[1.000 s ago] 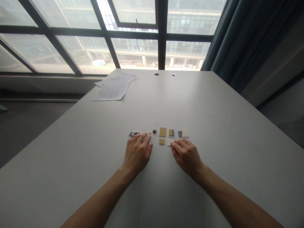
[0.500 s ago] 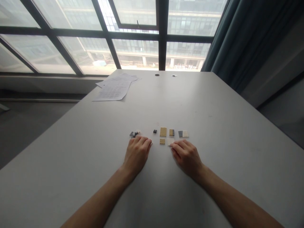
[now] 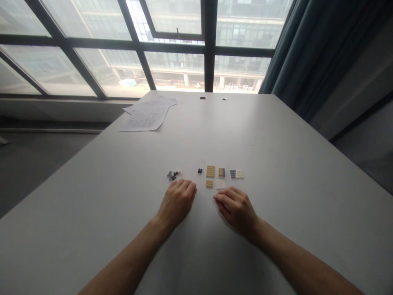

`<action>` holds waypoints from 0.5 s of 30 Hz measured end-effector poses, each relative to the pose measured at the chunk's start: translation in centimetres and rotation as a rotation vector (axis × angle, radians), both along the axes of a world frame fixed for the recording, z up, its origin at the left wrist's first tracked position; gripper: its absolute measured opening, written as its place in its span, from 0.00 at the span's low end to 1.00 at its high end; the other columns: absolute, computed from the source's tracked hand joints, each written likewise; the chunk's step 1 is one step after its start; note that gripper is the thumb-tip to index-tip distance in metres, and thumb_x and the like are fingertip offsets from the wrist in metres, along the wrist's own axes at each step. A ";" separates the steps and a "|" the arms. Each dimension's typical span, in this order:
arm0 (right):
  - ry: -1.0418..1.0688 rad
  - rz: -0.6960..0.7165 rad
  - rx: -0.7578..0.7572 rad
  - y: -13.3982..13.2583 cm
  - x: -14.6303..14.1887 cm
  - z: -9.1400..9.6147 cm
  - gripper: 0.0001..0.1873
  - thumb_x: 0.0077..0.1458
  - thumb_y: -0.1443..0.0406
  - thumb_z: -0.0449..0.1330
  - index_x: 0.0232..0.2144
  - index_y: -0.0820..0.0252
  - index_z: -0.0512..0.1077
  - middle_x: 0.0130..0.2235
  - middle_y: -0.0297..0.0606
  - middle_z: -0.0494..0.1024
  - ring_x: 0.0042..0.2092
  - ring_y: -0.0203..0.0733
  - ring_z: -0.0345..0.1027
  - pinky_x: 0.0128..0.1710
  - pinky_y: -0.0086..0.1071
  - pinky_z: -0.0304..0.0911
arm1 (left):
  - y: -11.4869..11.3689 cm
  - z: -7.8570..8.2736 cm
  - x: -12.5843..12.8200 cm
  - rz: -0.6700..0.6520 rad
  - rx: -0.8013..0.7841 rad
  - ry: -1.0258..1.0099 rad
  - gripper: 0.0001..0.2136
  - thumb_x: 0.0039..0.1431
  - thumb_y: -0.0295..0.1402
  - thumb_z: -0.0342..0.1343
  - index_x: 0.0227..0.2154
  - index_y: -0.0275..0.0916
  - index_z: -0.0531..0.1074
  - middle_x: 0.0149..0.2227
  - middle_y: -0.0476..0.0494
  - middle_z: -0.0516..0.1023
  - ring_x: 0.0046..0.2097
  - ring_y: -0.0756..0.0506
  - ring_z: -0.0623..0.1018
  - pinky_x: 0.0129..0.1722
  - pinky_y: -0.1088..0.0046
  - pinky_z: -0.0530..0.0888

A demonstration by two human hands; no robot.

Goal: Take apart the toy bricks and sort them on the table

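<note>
My left hand [image 3: 179,199] rests on the table with its fingers curled together. Anything inside that grip is hidden. Just beyond its knuckles lies a loose pile of small black and grey toy brick pieces [image 3: 173,175]. My right hand [image 3: 236,205] is closed too, thumb and fingertips drawn together; what they hold, if anything, is too small to make out. Ahead of it sits a flat white tile piece [image 3: 220,184], apart from the fingertips. Between and beyond the hands are a small tan studded plate [image 3: 209,184], a larger tan plate [image 3: 210,171] and a black brick [image 3: 199,171].
To the right in the back row lie a tan-and-grey plate [image 3: 221,172] and a grey-and-white plate pair [image 3: 236,174]. Printed papers [image 3: 147,116] overlap at the table's far left. Two round holes mark the white table [image 3: 276,164] near its window edge.
My right hand has drawn back toward me and slightly left, off the white tile piece, which now shows whole. My left hand has hardly moved.
</note>
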State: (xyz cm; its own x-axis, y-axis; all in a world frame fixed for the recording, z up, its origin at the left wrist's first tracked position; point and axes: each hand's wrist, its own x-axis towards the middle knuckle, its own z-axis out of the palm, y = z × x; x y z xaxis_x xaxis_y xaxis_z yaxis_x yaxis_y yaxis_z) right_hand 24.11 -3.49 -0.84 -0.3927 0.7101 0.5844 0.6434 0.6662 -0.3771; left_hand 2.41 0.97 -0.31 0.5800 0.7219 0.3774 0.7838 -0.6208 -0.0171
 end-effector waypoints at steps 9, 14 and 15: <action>0.140 0.039 -0.099 -0.4 -1.0 -0.3 0.09 0.57 0.72 0.56 0.38 0.58 0.73 0.36 0.39 0.78 0.38 0.41 0.70 0.40 0.34 0.66 | 0.0 -0.5 -0.3 -0.033 -0.088 -0.375 0.07 0.62 0.27 0.50 0.39 0.35 0.72 0.32 0.42 0.78 0.35 0.44 0.77 0.38 0.67 0.73; 0.330 -0.029 -0.216 -0.7 -1.6 -0.3 0.17 0.53 0.72 0.59 0.47 0.58 0.70 0.36 0.37 0.78 0.33 0.38 0.70 0.38 0.33 0.68 | -1.3 -0.1 1.6 0.060 -0.594 -1.135 0.08 0.56 0.34 0.60 0.36 0.37 0.72 0.30 0.47 0.80 0.30 0.48 0.79 0.33 0.73 0.76; 0.369 -0.042 -0.236 -0.7 -1.7 -0.3 0.18 0.53 0.72 0.60 0.47 0.57 0.69 0.36 0.36 0.78 0.32 0.37 0.70 0.37 0.32 0.68 | -1.6 0.0 2.0 0.061 -0.686 -1.244 0.08 0.54 0.34 0.61 0.35 0.36 0.72 0.29 0.47 0.80 0.29 0.48 0.79 0.32 0.73 0.77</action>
State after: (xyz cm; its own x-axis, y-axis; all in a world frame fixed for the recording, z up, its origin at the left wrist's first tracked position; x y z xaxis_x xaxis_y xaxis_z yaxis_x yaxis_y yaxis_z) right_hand 22.40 -4.23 -1.09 -0.1564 0.8519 0.4998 0.4617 0.5104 -0.7255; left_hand 4.42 -0.63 -0.29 0.0966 0.9788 0.1806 0.0896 -0.1892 0.9778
